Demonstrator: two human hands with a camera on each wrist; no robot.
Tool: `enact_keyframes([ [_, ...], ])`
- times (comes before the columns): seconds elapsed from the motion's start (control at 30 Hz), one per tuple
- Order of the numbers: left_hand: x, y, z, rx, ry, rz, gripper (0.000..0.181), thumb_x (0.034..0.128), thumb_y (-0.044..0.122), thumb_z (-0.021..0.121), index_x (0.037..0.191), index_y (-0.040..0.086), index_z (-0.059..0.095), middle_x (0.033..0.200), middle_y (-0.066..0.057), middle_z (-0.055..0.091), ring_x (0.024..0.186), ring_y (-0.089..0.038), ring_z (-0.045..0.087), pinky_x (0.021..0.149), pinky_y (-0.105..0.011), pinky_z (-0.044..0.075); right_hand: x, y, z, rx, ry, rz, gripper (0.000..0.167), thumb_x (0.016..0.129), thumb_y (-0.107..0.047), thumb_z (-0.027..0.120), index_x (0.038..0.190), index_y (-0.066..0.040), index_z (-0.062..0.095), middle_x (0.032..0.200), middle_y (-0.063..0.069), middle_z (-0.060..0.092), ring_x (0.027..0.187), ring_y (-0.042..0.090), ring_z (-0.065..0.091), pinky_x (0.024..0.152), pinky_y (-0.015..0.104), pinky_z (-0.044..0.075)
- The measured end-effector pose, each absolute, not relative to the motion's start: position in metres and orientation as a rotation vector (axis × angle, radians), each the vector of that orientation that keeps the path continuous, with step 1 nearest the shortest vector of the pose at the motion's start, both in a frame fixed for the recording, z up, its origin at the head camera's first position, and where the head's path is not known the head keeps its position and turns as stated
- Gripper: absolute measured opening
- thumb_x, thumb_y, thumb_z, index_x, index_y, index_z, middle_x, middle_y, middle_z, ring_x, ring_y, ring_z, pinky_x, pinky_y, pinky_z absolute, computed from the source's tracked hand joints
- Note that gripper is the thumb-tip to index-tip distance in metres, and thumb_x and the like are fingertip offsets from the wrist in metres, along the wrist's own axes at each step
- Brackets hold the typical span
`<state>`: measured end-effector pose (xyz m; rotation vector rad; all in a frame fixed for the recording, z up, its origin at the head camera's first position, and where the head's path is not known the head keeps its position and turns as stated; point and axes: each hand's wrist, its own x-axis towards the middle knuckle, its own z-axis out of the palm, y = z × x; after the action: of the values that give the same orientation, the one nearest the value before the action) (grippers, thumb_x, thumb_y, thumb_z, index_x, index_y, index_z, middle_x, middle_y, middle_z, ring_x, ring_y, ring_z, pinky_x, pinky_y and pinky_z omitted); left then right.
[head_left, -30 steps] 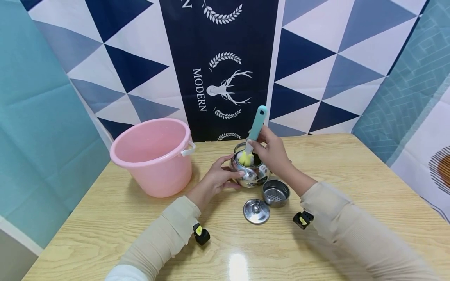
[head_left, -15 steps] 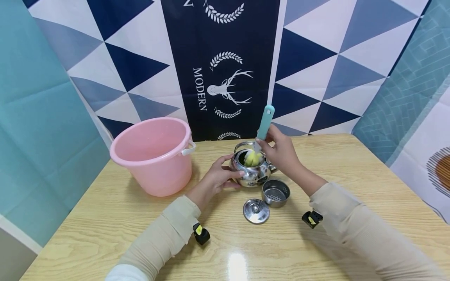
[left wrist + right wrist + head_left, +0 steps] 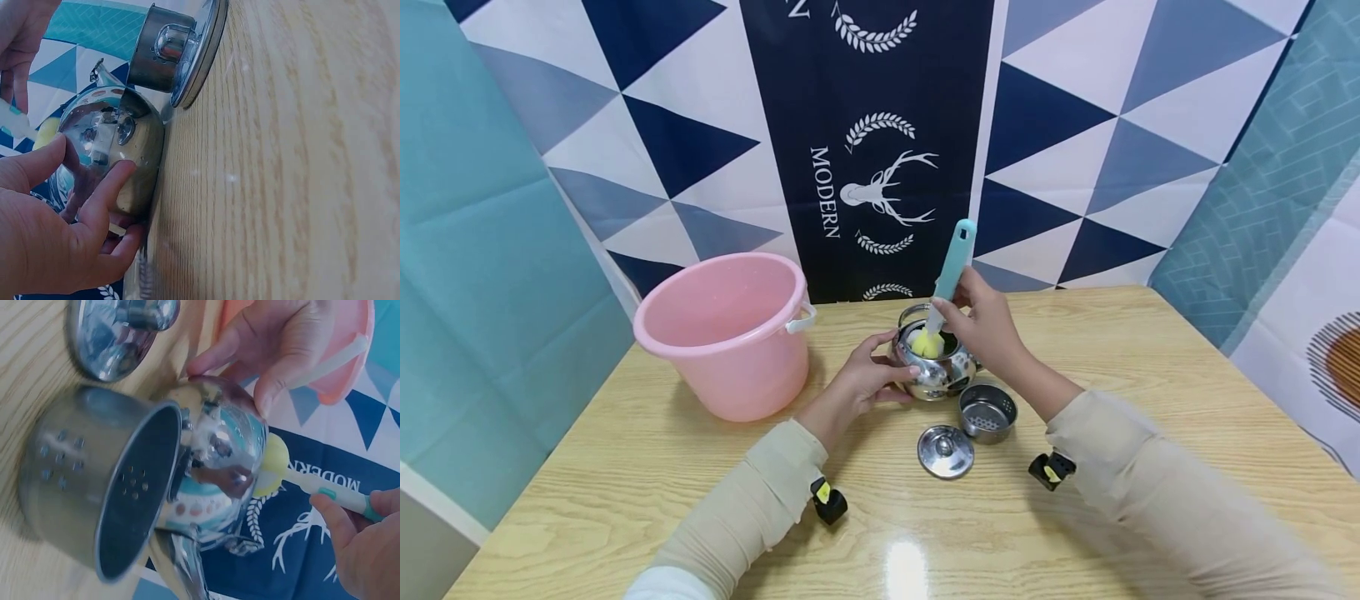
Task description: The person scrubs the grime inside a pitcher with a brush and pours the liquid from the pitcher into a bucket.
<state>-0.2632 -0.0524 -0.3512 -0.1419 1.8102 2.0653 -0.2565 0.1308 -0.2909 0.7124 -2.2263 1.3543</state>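
We see a teapot (image 3: 936, 382) in the curved fingers of the left hand (image 3: 871, 375); fingers of the right hand (image 3: 983, 323) pinch a brush (image 3: 953, 267), its head in the teapot's mouth. On the bench (image 3: 1150, 375), a strainer (image 3: 988, 432) and lid (image 3: 946, 454) crowd the fingers' near side; a pink bucket (image 3: 752, 375) stands left.

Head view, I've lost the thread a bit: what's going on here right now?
A person's left hand grips the side of a shiny metal teapot, while the right hand holds a teal-handled brush, its yellow sponge head partly inside the pot's open mouth. The lid is off, lying knob up on the wooden table next to a perforated metal strainer. A pink bucket stands to the left of the teapot.
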Motion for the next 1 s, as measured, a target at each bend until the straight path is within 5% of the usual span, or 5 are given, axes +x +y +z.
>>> enact_keyframes([
  [0.2,-0.264,-0.052,-0.355,-0.120,1.792,2.088,0.078,0.0817,-0.009,0.073,0.147,0.023,0.042,0.116,-0.022,0.053,0.090,-0.033,0.065,0.075,-0.047,0.060,-0.262,0.127,-0.295,0.695,-2.206,1.320,0.027,0.096,-0.001,0.060,0.121,0.005,0.050,0.105,0.023,0.066,0.091,0.034,0.066,0.067,0.043,0.061],
  [0.47,-0.266,-0.052,-0.357,-0.105,1.792,2.106,0.078,0.0816,-0.010,0.073,0.146,0.022,0.043,0.115,-0.022,0.053,0.087,-0.034,0.065,0.076,-0.049,0.060,-0.272,0.141,-0.295,0.740,-2.218,1.084,0.020,0.095,-0.002,0.062,0.113,0.002,0.054,0.093,0.015,0.068,0.082,0.028,0.067,0.059,0.034,0.055],
  [0.7,-0.267,-0.052,-0.357,-0.112,1.791,2.103,0.078,0.0814,-0.010,0.073,0.146,0.023,0.044,0.118,-0.022,0.052,0.091,-0.036,0.065,0.076,-0.049,0.060,-0.264,0.149,-0.288,0.781,-2.299,1.016,0.023,0.094,0.001,0.061,0.116,0.002,0.053,0.095,0.016,0.068,0.085,0.031,0.066,0.066,0.042,0.057],
  [1.0,-0.267,-0.052,-0.357,-0.115,1.799,2.102,0.078,0.0811,-0.010,0.073,0.146,0.023,0.044,0.117,-0.022,0.052,0.090,-0.035,0.065,0.073,-0.048,0.060,-0.257,0.147,-0.286,0.825,-2.271,1.149,0.024,0.094,0.002,0.061,0.116,0.005,0.052,0.096,0.018,0.069,0.083,0.030,0.067,0.060,0.030,0.059],
])
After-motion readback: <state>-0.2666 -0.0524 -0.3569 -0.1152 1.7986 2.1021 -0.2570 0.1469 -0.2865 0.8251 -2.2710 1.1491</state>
